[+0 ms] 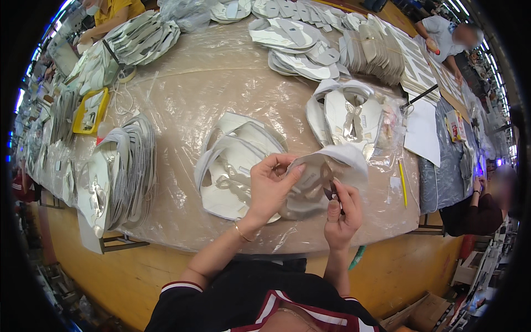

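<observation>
My left hand pinches the edge of a pale white shoe upper and holds it up off the table. In my right hand is a small dark pair of thread snips, its blades against the inner side of that upper. Beside my left wrist lies a loose pile of similar white uppers, with metallic-looking pieces showing in their openings. Farther off to the right, more uppers lie on the plastic sheet. My fingers hide part of the snips' handles.
A plastic-covered table spreads ahead. At left stand a tall stack of uppers and a yellow tray. Further stacks line the back. A yellow pencil-like stick and white sheets lie right. Other people work around the table.
</observation>
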A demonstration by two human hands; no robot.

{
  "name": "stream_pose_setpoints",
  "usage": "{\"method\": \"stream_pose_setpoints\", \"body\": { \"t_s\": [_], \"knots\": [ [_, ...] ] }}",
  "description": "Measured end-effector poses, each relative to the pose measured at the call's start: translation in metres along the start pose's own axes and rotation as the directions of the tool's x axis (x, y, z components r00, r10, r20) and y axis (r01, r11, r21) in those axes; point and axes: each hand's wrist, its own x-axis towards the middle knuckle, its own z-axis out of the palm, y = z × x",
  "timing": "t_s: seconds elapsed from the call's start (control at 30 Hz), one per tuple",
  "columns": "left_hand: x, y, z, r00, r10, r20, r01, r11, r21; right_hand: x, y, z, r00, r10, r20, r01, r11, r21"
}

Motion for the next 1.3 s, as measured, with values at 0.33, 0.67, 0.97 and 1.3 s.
{"method": "stream_pose_setpoints", "body": {
  "t_s": [0.33,0.67,0.97,1.3],
  "knots": [
    [-0.034,0.03,-0.005,0.988,-0.038,0.152,0.032,0.999,0.042,-0.001,-0.022,0.018,0.943,-0.328,-0.047,0.279,0.863,-0.42],
    [-0.043,0.033,-0.017,0.959,-0.216,0.181,0.207,0.976,0.07,-0.014,-0.015,0.021,0.925,-0.379,0.036,0.351,0.814,-0.462],
    [-0.044,0.024,-0.023,0.973,-0.187,0.132,0.158,0.967,0.202,-0.027,-0.016,0.023,0.941,-0.336,-0.023,0.291,0.845,-0.449],
    [-0.051,0.015,-0.023,0.998,-0.008,0.056,-0.006,0.969,0.247,-0.031,-0.019,0.031,0.954,-0.298,0.022,0.272,0.836,-0.476]
  ]
}}
